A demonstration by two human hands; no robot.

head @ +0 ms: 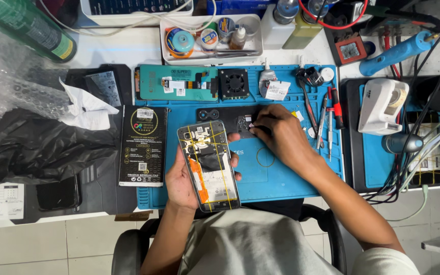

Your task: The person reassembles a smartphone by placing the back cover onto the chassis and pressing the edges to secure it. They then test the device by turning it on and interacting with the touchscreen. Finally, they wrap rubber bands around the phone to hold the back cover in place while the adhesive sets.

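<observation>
Fingers of the left hand are wrapping around an opened phone, thumb on its left edge and fingertips showing at the right edge, holding it face-down above the blue mat with its insides up. To its left a black box is lying flat. Further right, the right hand is reaching to the dark back cover on the mat, fingertips pinching close over small parts there; what they are gripping I cannot tell. Keeping the phone level is probably wise while picking. Screwdrivers are lying just beside.
</observation>
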